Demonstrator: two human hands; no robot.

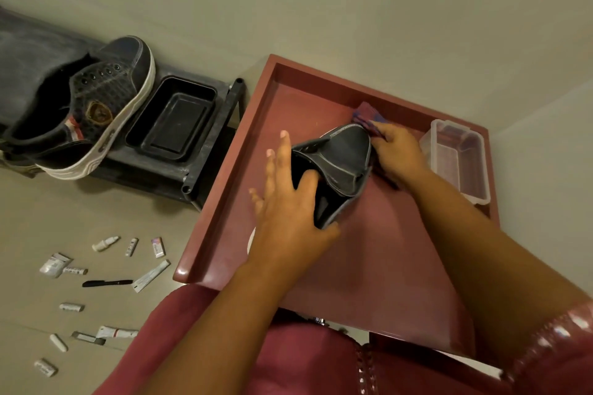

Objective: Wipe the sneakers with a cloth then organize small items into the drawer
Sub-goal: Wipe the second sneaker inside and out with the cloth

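Note:
Over the open maroon drawer (224, 202) I hold a dark grey sneaker (340, 163). My left hand (288, 202) grips it at the opening, thumb inside and fingers spread along its side. My right hand (398, 151) presses a purple-red cloth (369, 115) against the sneaker's far end. The second sneaker (93, 112), dark with a white sole and a crest badge, rests on a low dark rack (205, 151) at the left. Several small items lie scattered on the floor at lower left, among them a black pen (107, 283), a dropper bottle (104, 243) and small tubes (117, 333).
An empty black tray (171, 120) sits on the rack beside the second sneaker. A clear plastic box (459, 160) stands in the drawer's far right corner. Pale walls close in behind the drawer. My maroon-clad lap (256, 356) fills the lower frame.

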